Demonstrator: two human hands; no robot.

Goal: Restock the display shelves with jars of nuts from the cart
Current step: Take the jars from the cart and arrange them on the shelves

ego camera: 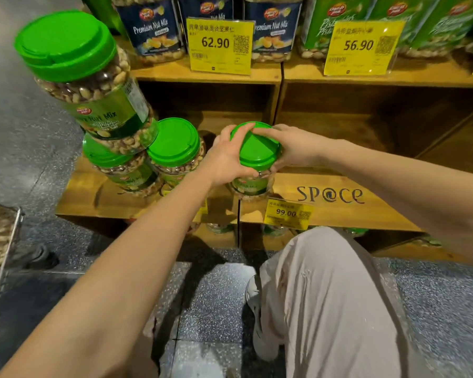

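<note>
The jar with the green lid is upright between my two hands, at the front part of the low wooden shelf. I cannot tell if its bottom already rests on the board. My left hand grips it from the left, with the fingers curled over the lid edge. My right hand holds it from the right, with the fingers bent around the lid. Just to the left stands a second jar, close to my left hand. Further left is a stack of two such jars, and the upper one looks tilted. A yellow tag reading 99.00 hangs on the shelf front, below the jar. On the upper shelf stand blue-label jars and green-label jars behind two more yellow tags. The cart is at the far left edge, and my knee is in front of the shelf.
</note>
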